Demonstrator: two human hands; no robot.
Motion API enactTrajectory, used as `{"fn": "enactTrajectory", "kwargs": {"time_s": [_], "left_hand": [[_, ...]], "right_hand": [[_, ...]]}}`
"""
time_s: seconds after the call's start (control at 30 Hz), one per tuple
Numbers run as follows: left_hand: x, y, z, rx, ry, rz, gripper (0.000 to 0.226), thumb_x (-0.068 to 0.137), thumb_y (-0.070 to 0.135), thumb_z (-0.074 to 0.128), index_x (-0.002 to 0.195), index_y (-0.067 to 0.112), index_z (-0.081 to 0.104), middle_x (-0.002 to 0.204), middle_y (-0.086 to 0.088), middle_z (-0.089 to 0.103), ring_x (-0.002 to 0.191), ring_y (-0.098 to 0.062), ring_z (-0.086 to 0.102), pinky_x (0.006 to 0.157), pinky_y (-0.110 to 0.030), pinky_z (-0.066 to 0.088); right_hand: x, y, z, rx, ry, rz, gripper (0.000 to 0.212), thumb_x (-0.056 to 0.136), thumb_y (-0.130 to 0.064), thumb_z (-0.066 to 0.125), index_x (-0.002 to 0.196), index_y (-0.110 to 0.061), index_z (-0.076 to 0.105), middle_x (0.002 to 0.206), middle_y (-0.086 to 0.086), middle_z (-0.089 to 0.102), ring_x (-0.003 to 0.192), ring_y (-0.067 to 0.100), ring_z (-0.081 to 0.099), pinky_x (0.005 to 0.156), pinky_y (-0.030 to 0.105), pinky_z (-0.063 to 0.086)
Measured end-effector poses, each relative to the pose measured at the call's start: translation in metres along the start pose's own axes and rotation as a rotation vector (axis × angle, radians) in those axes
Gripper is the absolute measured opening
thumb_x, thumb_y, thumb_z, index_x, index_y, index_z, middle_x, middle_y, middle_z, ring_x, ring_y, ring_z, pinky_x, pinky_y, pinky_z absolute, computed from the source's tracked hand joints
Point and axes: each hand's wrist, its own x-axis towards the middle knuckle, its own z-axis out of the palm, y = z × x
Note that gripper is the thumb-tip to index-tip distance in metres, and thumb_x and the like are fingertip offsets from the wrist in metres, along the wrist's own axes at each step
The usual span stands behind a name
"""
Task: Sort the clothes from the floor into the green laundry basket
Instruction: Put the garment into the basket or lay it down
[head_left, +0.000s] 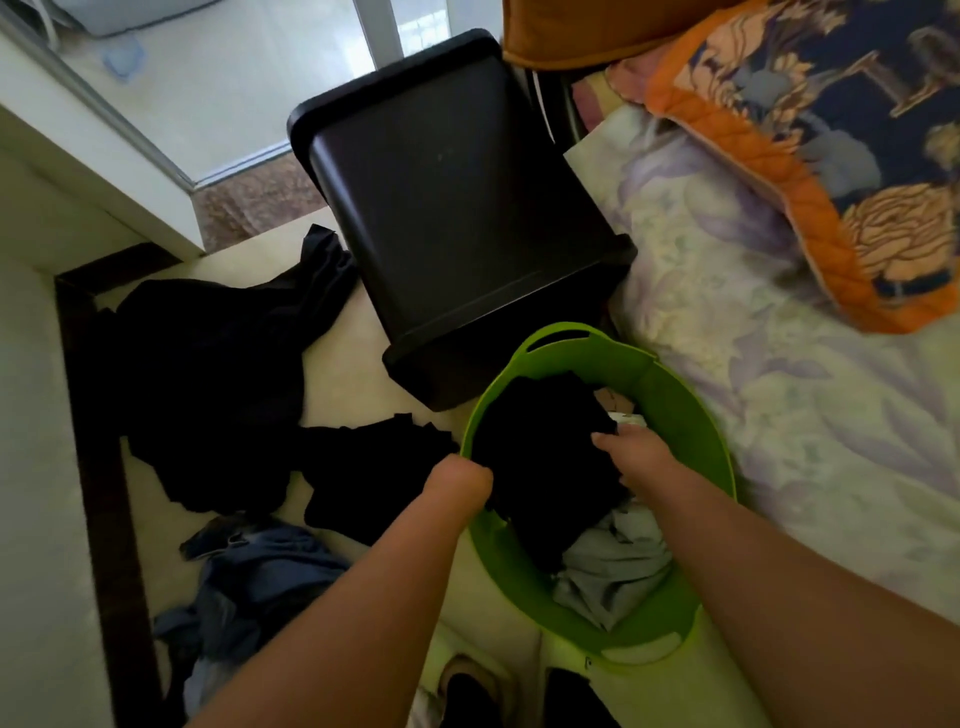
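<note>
My left hand (460, 480) and right hand (631, 454) are bare, forearms bare too, no sleeves visible. Feet at the bottom edge: light slippers, dark socks.

Left hand (460, 480) fingers hidden.

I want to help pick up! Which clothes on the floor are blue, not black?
The crumpled blue denim clothes, lowest on the floor beside the left forearm. The big black pile and the smaller black garment are both black.
</note>
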Motion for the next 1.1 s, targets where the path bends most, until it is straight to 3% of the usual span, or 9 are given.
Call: {"fn": "enactTrajectory", "kwargs": {"time_s": [0.23, 0.53, 0.63, 0.7, 0.73, 0.8, 0.93, 1.03, 1.1], "left_hand": [[0.011, 0.003, -0.019, -0.034, 0.030, 0.103, 0.017, 0.094, 0.018, 0.047, 0.104, 0.007, 0.055, 0.087, -0.008, 0.053, 0.069, -0.018, 0.048, 0.058, -0.028, 0.040], [0.050, -0.069, -0.069, -0.023, 0.076, 0.077, 0.037, 0.097, 0.019, 0.045, 0.130, 0.004, 0.051, 0.127, -0.015, 0.058, 0.117, -0.031, 0.057, 0.091, -0.034, 0.046], [0.071, -0.110, -0.099, -0.062, 0.035, 0.058, 0.018, 0.097, 0.016, 0.043, 0.101, 0.007, 0.058, 0.096, -0.013, 0.061, 0.088, -0.027, 0.061, 0.073, -0.033, 0.049], [0.096, -0.144, -0.118, -0.082, 0.014, 0.034, 0.023, 0.098, 0.013, 0.042, 0.076, 0.009, 0.048, 0.068, -0.006, 0.040, 0.059, -0.015, 0.039, 0.050, -0.026, 0.031], [0.106, -0.158, -0.130, -0.086, 0.007, 0.013, 0.022, 0.098, 0.012, 0.041, 0.081, 0.006, 0.052, 0.067, -0.005, 0.035, 0.057, -0.014, 0.033, 0.049, -0.026, 0.027], [0.135, -0.185, -0.148, -0.048, 0.020, -0.006, 0.023, 0.099, 0.011, 0.039, 0.108, -0.002, 0.056, 0.079, -0.012, 0.045, 0.065, -0.020, 0.044, 0.057, -0.031, 0.037], [0.195, -0.231, -0.169, -0.053, 0.021, -0.044, 0.029, 0.099, 0.013, 0.040, 0.118, -0.002, 0.054, 0.099, -0.020, 0.048, 0.079, -0.026, 0.050, 0.067, -0.029, 0.037], [0.237, -0.261, -0.171, -0.070, 0.103, -0.055, 0.011, 0.098, 0.018, 0.044, 0.090, 0.017, 0.053, 0.079, 0.001, 0.043, 0.088, -0.022, 0.045, 0.078, -0.028, 0.037], [0.268, -0.274, -0.170, -0.073, 0.093, -0.064, 0.029, 0.098, 0.017, 0.043, 0.070, 0.023, 0.036, 0.074, 0.006, 0.035, 0.081, -0.019, 0.043, 0.079, -0.028, 0.035]], "right_hand": [[-0.018, -0.038, 0.051, -0.135, -0.097, -0.148, 0.041, 0.094, -0.023, 0.057, 0.134, -0.012, 0.054, 0.124, 0.010, 0.061, 0.113, 0.026, 0.058, 0.092, 0.039, 0.048], [-0.030, -0.065, 0.176, -0.218, -0.260, -0.109, 0.024, 0.098, -0.023, 0.050, 0.119, -0.015, 0.057, 0.109, 0.004, 0.067, 0.096, 0.017, 0.062, 0.072, 0.030, 0.045], [-0.022, -0.067, 0.219, -0.250, -0.271, -0.080, 0.026, 0.098, -0.019, 0.049, 0.122, -0.012, 0.058, 0.117, 0.009, 0.066, 0.106, 0.024, 0.063, 0.070, 0.029, 0.045], [-0.011, -0.066, 0.249, -0.287, -0.250, -0.059, 0.026, 0.098, -0.015, 0.048, 0.120, -0.009, 0.059, 0.122, 0.016, 0.064, 0.112, 0.030, 0.061, 0.077, 0.034, 0.050], [-0.003, -0.065, 0.263, -0.329, -0.235, -0.056, 0.027, 0.098, -0.013, 0.047, 0.120, -0.005, 0.060, 0.123, 0.021, 0.062, 0.115, 0.034, 0.059, 0.086, 0.041, 0.051], [0.017, -0.062, 0.287, -0.414, -0.217, -0.064, 0.030, 0.097, -0.011, 0.047, 0.121, 0.003, 0.059, 0.125, 0.025, 0.059, 0.118, 0.040, 0.056, 0.101, 0.048, 0.045], [0.073, -0.054, 0.326, -0.580, -0.219, -0.102, 0.034, 0.093, -0.018, 0.059, 0.126, -0.010, 0.058, 0.128, 0.011, 0.059, 0.117, 0.027, 0.056, 0.100, 0.036, 0.045], [0.113, -0.050, 0.352, -0.627, -0.205, -0.117, 0.045, 0.091, -0.020, 0.062, 0.134, -0.014, 0.050, 0.133, 0.009, 0.054, 0.119, 0.026, 0.053, 0.098, 0.034, 0.044], [0.144, -0.049, 0.370, -0.639, -0.212, -0.114, 0.052, 0.091, -0.020, 0.063, 0.139, -0.016, 0.044, 0.136, 0.011, 0.050, 0.119, 0.027, 0.053, 0.097, 0.035, 0.045]]}}
